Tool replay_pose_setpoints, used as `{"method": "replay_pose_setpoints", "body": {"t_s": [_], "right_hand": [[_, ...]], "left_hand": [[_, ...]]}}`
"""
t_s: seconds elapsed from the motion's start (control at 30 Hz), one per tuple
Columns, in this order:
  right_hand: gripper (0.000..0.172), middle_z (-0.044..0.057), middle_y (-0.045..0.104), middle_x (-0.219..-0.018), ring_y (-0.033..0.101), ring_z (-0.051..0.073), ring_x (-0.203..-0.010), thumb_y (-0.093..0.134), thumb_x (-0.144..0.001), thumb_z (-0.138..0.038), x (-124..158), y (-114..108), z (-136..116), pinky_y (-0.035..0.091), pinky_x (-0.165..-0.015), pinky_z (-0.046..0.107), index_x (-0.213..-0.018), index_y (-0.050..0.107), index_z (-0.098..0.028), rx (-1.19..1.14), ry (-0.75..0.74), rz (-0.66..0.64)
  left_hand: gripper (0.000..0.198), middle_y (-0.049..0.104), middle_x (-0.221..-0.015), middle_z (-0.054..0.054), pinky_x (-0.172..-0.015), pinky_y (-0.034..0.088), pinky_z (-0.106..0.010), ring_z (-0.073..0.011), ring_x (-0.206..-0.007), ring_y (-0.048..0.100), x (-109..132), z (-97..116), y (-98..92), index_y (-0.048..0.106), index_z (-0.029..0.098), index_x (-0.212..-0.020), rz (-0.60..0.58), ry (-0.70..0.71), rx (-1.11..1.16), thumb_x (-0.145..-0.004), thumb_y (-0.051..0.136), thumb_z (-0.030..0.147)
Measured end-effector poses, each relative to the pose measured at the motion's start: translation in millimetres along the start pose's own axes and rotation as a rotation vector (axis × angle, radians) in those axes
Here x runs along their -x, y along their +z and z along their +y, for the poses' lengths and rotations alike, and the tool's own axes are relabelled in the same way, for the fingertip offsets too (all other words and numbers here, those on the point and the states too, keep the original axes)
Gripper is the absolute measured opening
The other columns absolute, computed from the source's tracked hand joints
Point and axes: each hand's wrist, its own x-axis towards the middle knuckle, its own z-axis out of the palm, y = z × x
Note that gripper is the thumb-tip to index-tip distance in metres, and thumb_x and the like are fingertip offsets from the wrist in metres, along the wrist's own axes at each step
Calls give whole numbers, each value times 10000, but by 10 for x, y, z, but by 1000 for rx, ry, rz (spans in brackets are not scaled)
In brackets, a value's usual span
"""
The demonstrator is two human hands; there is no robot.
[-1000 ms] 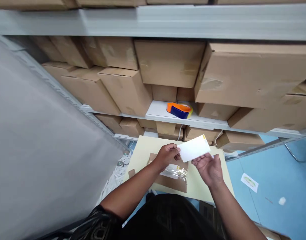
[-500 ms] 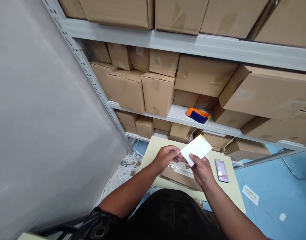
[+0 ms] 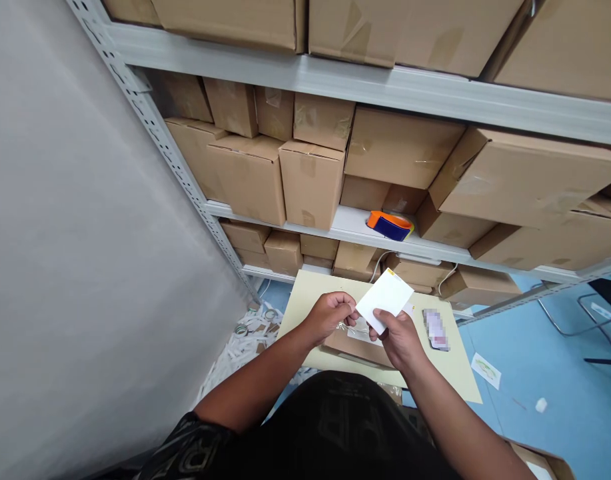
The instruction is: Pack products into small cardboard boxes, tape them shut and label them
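Observation:
My right hand (image 3: 399, 339) grips a white card-like sheet (image 3: 386, 299), with the thumb flat on its face. A small yellow-orange mark shows near the sheet's top corner. At the sheet's left corner, the fingertips of my left hand (image 3: 331, 317) are pinched together; whether they grip the edge firmly is hard to see. Beneath both hands lies a cardboard box (image 3: 358, 349), partly covered by them, with clear plastic and a white patch on top. The pale yellow table (image 3: 305, 297) holds the box. A phone (image 3: 436, 331) rests to the right of my right hand.
Metal shelving (image 3: 335, 77) packed with cardboard boxes (image 3: 312, 183) rises beyond the table. An orange and dark blue object (image 3: 390, 225) sits on a shelf. A grey wall (image 3: 85, 267) stands at left, with paper scraps (image 3: 235, 347) on the floor beside it.
The view has shifted slightly. The white sheet is tilted a little differently in my right hand, and both hands keep nearly the same hold. A box edge now shows at the lower right.

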Motion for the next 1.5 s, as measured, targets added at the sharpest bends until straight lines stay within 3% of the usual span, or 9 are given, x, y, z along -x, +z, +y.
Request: {"method": "replay_pose_setpoints", "body": {"t_s": [0.3,0.5,0.57,0.67,0.73,0.83,1.2,1.33,1.5], "right_hand": [[300,23,701,-688,571,128,-467,862,-716,-335,20,-46,43,463,-413,245,-913,726,-154,2,81,-43],[362,17,669,-726,575,134,-531,812,-763,-437,-92,6,213,470,-452,248,-979,663,-188,76,263,-127],[459,-7,645,-789,601,149,-611,843,-709,-451,-149,27,295,496,-511,260,-1037,616,-223,196,171,6],[551,-17,627,-904,617,164,-754,863,-664,-414,-178,46,339,536,-673,293,-1114,588,-255,354,-151,196],[393,-3,641,-912,616,176,-816,781,-770,-443,-147,70,302,526,-769,311,-1074,630,-245,398,-274,85],[256,2,647,-800,600,184,-775,669,-872,-479,-76,150,214,491,-741,305,-894,681,-224,438,-273,-122],[179,-25,597,-652,481,151,-611,645,-791,-379,-296,171,158,384,-581,266,-724,671,-215,478,-222,55],[172,6,688,-746,585,188,-706,672,-829,-377,-221,233,160,469,-688,303,-765,728,-228,541,-253,-79],[146,47,764,-983,685,248,-997,672,-894,-348,-101,339,199,517,-945,386,-907,790,-262,589,-451,-208]], "left_hand": [[125,648,-661,3,-615,477,-242,-112,-590,591,13,-94,39,647,152,-753,-19,-6,-11,-713,690,262],[105,634,-647,12,-600,465,-236,-114,-581,591,25,-132,87,617,166,-735,26,61,0,-705,650,261],[113,630,-648,14,-594,459,-234,-108,-569,578,19,-142,80,607,171,-729,58,95,-3,-710,651,273],[116,627,-660,17,-601,460,-237,-108,-573,570,12,-158,44,612,175,-740,98,126,-32,-717,654,280],[111,624,-660,18,-614,463,-243,-114,-583,570,12,-172,20,623,176,-755,108,148,-82,-736,648,282],[101,599,-630,27,-614,440,-236,-115,-590,548,19,-199,2,636,175,-757,129,203,-191,-771,634,275],[78,614,-600,22,-634,455,-247,-143,-611,605,253,-345,-360,614,187,-692,305,118,-222,-732,610,254],[128,735,-844,-43,-835,525,-314,-201,-857,705,341,-294,-351,697,178,-818,190,185,-182,-820,656,300],[148,740,-895,-47,-839,520,-290,-185,-861,679,337,-182,-225,724,178,-885,200,310,-284,-872,666,314]]}}
